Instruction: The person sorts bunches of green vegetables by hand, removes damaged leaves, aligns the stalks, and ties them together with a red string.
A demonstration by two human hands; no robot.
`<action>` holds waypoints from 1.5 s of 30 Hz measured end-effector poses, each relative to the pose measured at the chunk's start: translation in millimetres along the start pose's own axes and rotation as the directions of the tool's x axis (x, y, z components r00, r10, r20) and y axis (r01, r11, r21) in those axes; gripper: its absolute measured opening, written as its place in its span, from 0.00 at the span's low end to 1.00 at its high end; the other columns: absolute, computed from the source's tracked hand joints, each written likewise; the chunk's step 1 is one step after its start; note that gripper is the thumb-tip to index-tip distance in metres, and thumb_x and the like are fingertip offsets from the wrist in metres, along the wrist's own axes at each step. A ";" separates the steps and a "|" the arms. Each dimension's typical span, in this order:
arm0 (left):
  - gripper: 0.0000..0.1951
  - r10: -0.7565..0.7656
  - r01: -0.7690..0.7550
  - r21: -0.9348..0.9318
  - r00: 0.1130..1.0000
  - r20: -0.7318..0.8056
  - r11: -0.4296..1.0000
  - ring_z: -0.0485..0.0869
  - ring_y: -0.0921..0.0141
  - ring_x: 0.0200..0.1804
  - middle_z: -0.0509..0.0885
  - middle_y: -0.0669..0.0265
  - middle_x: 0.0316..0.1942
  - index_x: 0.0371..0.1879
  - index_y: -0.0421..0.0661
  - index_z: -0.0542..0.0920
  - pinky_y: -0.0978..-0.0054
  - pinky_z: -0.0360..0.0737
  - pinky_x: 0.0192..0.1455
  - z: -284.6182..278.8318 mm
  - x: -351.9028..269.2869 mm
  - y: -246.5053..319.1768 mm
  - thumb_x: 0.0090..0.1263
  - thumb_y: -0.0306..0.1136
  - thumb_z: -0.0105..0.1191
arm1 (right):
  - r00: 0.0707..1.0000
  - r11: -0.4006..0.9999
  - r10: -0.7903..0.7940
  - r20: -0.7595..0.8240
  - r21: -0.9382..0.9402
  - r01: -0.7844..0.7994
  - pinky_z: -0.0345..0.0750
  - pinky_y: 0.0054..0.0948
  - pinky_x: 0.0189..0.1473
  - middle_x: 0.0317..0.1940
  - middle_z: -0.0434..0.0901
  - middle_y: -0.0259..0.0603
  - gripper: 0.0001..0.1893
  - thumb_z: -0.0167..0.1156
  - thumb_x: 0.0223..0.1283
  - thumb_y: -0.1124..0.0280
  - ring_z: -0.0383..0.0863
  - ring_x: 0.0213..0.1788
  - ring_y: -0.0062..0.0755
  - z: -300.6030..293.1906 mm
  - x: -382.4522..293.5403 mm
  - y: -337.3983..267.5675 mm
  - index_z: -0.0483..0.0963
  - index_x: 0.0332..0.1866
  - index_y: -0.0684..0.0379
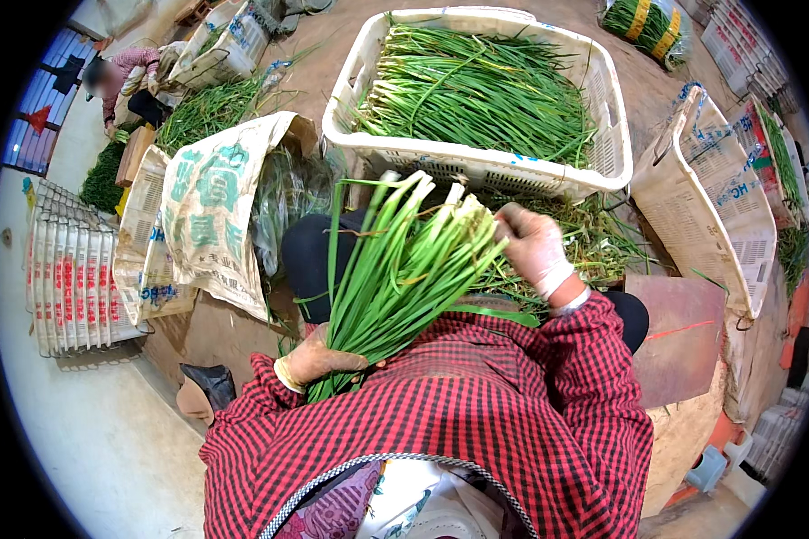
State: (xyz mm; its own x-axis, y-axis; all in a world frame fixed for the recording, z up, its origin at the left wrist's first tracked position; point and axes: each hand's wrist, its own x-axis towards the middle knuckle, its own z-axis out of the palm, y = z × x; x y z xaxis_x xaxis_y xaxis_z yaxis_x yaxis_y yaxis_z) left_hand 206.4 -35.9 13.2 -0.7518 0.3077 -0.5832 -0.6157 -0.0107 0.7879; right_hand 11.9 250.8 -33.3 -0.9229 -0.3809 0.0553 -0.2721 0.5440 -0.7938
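A bunch of green leafy stalks with pale root ends, apparently garlic chives (pixel 404 269), lies slanted over my lap. My left hand (pixel 327 360), in a thin glove, is closed round its leafy lower part. At the pale ends on the right is my gloved right hand (pixel 529 246), its fingers bent together; whether they pinch a stalk cannot be told. Beyond the bunch stands a white plastic crate (pixel 475 151) with many similar stalks (pixel 478 94) laid lengthwise in it. Loose trimmings (pixel 593 236) are heaped on the ground between the crate and my lap.
A printed woven sack (pixel 216 202) hangs at the left near stacked white crates (pixel 77 276). Another white crate (pixel 714 195) stands tilted at the right, beside a flat reddish board (pixel 677 337). At the upper left a person (pixel 131 64) bends over more greens (pixel 209 111). A wrapped bundle (pixel 647 27) lies upper right.
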 end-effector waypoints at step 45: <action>0.27 -0.135 0.141 -0.044 0.982 0.131 0.989 0.78 0.72 0.46 0.81 0.63 0.45 0.57 0.38 0.69 0.75 0.73 0.54 0.9 -0.2 5.8 0.55 0.22 0.58 | 0.907 0.864 0.317 -0.277 -0.310 -0.397 0.78 0.33 0.46 0.40 0.82 0.45 0.15 0.56 0.59 0.61 0.83 0.40 0.40 -59.7 17.7 70.5 0.78 0.48 0.56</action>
State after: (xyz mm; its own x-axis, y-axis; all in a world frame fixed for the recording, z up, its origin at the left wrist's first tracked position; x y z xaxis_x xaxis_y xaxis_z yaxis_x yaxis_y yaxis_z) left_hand 203.1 -35.2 18.0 -0.6247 0.4281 -0.6531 -0.7256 -0.0091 0.6880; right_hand -39.9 327.0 -52.1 -0.9988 0.0341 -0.0341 0.0469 0.8528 -0.5201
